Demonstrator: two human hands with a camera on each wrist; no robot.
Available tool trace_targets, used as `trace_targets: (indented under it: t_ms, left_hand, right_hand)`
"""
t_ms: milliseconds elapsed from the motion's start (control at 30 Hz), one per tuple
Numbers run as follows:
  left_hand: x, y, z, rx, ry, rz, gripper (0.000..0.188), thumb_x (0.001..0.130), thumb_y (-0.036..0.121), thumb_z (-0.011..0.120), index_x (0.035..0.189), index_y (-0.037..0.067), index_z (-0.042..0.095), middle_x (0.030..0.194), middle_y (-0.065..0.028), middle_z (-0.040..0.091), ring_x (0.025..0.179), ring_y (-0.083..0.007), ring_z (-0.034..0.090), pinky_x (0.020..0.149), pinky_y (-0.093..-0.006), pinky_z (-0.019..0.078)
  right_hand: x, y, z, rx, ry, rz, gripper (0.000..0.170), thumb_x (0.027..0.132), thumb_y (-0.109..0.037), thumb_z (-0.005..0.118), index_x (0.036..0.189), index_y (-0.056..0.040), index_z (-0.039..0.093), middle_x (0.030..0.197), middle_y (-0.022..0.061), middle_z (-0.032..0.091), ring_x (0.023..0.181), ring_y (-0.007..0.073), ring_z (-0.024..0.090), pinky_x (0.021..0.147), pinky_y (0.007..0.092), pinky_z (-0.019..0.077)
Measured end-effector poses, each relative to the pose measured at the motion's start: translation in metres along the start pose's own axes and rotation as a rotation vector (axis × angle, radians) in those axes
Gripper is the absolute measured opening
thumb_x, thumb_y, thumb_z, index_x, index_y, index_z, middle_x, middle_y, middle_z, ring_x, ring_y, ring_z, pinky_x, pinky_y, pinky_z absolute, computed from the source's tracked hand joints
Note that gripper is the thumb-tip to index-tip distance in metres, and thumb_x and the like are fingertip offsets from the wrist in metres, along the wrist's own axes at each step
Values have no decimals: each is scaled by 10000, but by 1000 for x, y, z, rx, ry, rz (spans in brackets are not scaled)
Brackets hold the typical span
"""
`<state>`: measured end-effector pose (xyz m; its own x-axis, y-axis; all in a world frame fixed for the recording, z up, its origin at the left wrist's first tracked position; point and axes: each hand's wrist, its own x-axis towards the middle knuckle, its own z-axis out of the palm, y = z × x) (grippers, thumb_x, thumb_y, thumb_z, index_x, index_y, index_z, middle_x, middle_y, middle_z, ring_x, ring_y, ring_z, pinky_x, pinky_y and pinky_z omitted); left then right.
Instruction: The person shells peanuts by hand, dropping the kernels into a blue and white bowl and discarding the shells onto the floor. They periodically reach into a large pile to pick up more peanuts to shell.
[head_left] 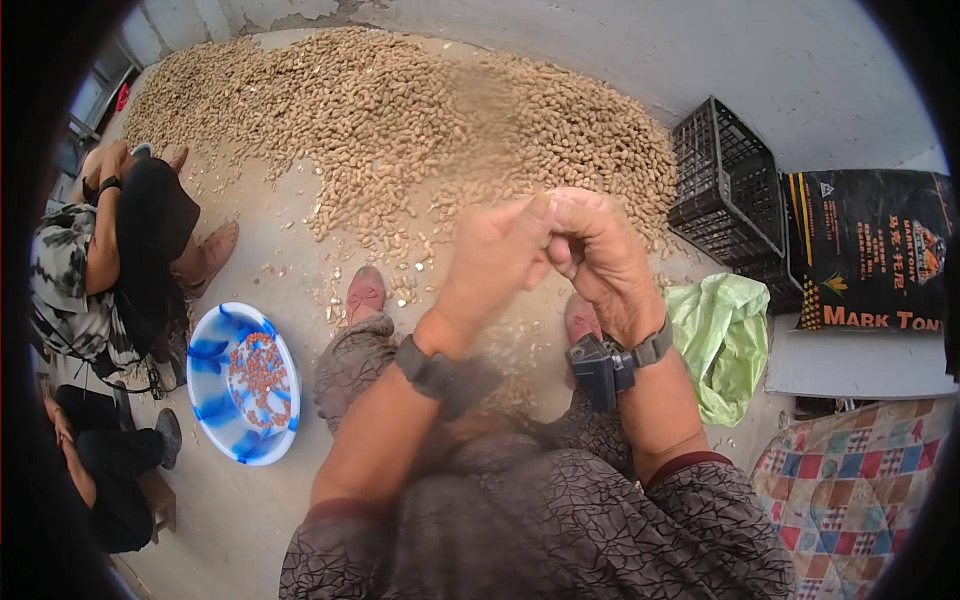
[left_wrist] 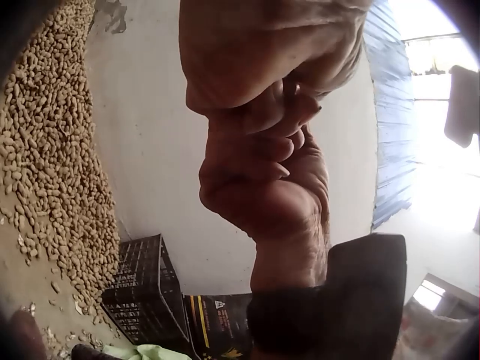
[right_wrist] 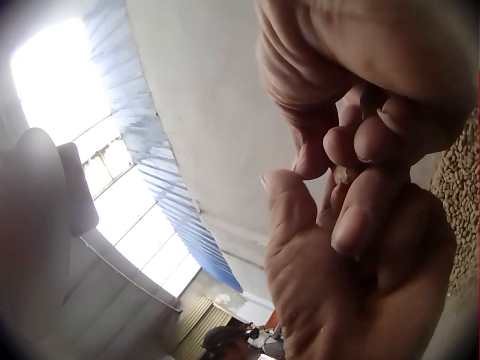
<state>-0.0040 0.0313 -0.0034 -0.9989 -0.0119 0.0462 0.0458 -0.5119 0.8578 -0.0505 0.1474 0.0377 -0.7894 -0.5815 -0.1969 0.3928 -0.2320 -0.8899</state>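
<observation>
In the head view my left hand [head_left: 488,262] and right hand [head_left: 605,255] meet in front of the chest, fingers curled and fingertips together. The right wrist view shows a small tan piece, apparently a peanut [right_wrist: 343,176], pinched between the fingertips of the right hand [right_wrist: 375,67] above and the left hand [right_wrist: 352,277] below. Much of it is covered by fingers. From the left wrist, the left hand [left_wrist: 270,56] and right hand [left_wrist: 262,180] touch, and the piece cannot be made out. A large heap of unshelled peanuts [head_left: 400,120] lies beyond the hands.
A blue-white basin [head_left: 207,400] with reddish kernels [head_left: 260,380] stands at left, near two seated people [head_left: 90,260]. At right are black crates [head_left: 725,180], a green plastic bag [head_left: 715,345], a black printed sack [head_left: 870,250] and a patchwork cloth [head_left: 850,490]. Shells litter the floor.
</observation>
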Motion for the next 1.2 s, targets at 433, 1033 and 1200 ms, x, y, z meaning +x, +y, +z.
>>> trace_targets:
  t_ms: [433,1033,1200]
  left_hand:
    - [0,-6,-4,149,-17,66,349,921,309,531,805,-10,613,654,-52,589,467,-42,438,405,-162,319]
    - [-1,11,-3,-169,-7,-71,251,950,156,378,1076,-10,519,739,-26,543,533,-41,412,469,-156,330]
    - [1,5,-2,-206,46,-16,376,959,156,389,1285,-31,409,710,-13,523,505,-9,386,411,-139,313]
  right_hand:
    - [3,6,-3,28,-1,-3,154,802,-140,616,727,-9,590,562,33,547,418,83,479,373,177,353]
    - [12,12,-12,68,-60,-9,309,838,-303,638,788,-2,593,598,24,552,500,69,486,421,200,346]
    - [9,2,-4,-181,15,-14,275,837,-264,640,793,5,604,622,40,587,535,87,541,455,187,388]
